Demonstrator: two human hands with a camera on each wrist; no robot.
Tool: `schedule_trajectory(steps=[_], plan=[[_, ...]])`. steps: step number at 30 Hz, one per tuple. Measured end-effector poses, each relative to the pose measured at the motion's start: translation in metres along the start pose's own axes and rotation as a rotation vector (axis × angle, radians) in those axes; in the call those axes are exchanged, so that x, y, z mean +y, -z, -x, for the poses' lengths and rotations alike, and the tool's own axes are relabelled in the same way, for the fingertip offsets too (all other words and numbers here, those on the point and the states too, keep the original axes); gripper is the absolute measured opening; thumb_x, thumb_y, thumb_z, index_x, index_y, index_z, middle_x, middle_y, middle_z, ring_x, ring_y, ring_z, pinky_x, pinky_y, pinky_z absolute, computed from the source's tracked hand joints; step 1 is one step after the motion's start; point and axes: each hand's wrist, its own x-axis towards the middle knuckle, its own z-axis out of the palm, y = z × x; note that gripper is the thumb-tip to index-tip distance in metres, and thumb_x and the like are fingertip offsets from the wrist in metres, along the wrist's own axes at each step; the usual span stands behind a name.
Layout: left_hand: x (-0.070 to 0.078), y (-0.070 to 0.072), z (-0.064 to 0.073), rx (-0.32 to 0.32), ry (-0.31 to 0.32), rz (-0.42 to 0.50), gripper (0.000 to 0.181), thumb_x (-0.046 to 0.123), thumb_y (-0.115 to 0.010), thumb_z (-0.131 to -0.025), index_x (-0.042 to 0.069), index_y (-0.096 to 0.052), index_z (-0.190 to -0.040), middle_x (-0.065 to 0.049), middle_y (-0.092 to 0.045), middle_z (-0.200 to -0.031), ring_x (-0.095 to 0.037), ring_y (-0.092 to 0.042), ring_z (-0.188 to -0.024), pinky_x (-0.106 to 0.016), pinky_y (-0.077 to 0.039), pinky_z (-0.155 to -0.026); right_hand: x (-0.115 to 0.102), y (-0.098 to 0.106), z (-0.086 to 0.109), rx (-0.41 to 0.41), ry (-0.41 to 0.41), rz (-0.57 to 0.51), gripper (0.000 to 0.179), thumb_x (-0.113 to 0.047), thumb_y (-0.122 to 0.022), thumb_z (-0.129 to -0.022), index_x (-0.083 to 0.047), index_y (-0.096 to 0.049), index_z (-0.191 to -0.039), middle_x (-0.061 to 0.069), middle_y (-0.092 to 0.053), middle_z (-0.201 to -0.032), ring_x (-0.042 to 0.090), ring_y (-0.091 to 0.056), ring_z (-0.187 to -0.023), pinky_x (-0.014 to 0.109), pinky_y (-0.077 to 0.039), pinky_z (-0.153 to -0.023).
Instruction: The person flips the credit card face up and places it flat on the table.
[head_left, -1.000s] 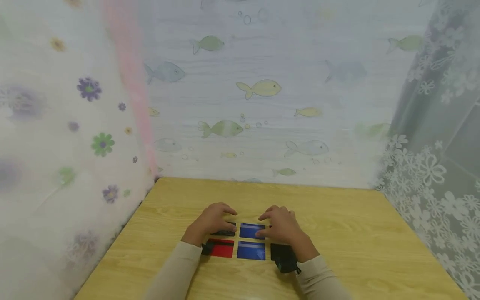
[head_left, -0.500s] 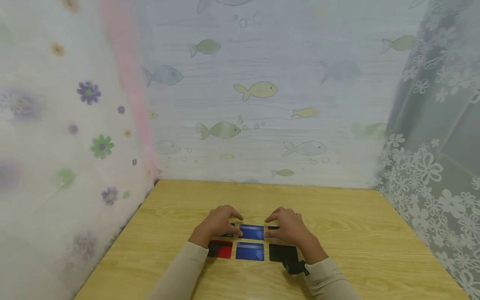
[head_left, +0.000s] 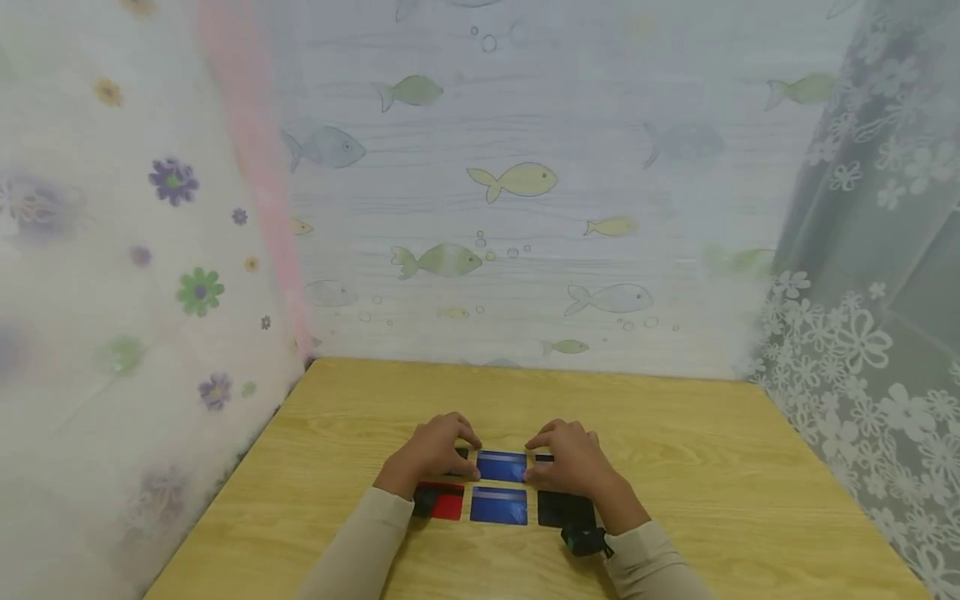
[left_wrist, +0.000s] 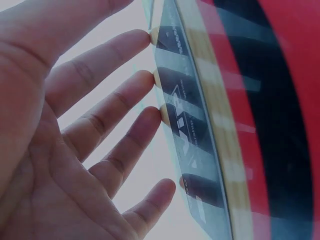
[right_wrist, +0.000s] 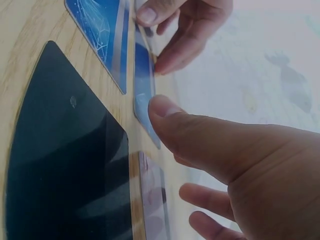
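The far blue card [head_left: 502, 466] lies flat on the table [head_left: 637, 417], between a person's two hands. The left hand [head_left: 431, 450] is at 9 o'clock from it, and the right hand [head_left: 573, 458] is at 3 o'clock. Both hands are loose, fingers a bit bent. The thumbs are right by the card's sides; it is hard to tell if they touch. From that card, the near blue card [head_left: 498, 505] is at 6 o'clock, the red card [head_left: 448, 502] at 8, and the black card [head_left: 562, 509] at 4.
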Motion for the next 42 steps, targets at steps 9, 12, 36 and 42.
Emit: schedule_trajectory(steps=[9, 12, 36, 42], plan=[[0.007, 0.003, 0.0, 0.026, 0.003, 0.007, 0.033, 0.037, -0.094, -0.075, 0.028, -0.082, -0.105, 0.004, -0.064, -0.127, -0.027, -0.059, -0.125, -0.064, -0.038, -0.106, 0.002, 0.0, -0.001, 0.037, 0.013, 0.01, 0.036, -0.045, -0.086, -0.083, -0.03, -0.08, -0.115, 0.002, -0.064, -0.126, 0.034, -0.056, -0.113, 0.06, -0.044, -0.087], [0.009, 0.003, 0.0, 0.029, 0.012, 0.001, 0.031, 0.036, -0.095, -0.074, 0.029, -0.082, -0.102, 0.003, -0.064, -0.126, -0.028, -0.058, -0.124, -0.063, -0.039, -0.105, 0.003, -0.002, -0.001, 0.031, 0.018, 0.006, 0.033, -0.045, -0.086, -0.083, -0.033, -0.08, -0.113, 0.001, -0.064, -0.127, 0.035, -0.056, -0.114, 0.06, -0.044, -0.087], [0.004, -0.004, 0.001, -0.001, 0.023, 0.104, 0.021, 0.024, -0.093, -0.076, 0.028, -0.077, -0.089, -0.003, -0.058, -0.134, -0.04, -0.044, -0.137, -0.075, -0.016, -0.118, 0.001, -0.01, -0.002, 0.026, 0.006, 0.006, 0.034, -0.049, -0.086, -0.081, -0.036, -0.08, -0.112, 0.0, -0.064, -0.128, 0.033, -0.054, -0.114, 0.061, -0.041, -0.09], [0.005, -0.004, 0.001, -0.012, 0.031, 0.091, 0.032, 0.027, -0.092, -0.077, 0.026, -0.076, -0.104, -0.005, -0.056, -0.136, -0.04, -0.043, -0.139, -0.074, -0.015, -0.119, 0.002, -0.013, -0.002, 0.033, 0.003, 0.0, 0.032, -0.047, -0.086, -0.082, -0.036, -0.079, -0.111, 0.002, -0.063, -0.129, 0.034, -0.055, -0.114, 0.06, -0.041, -0.089]])
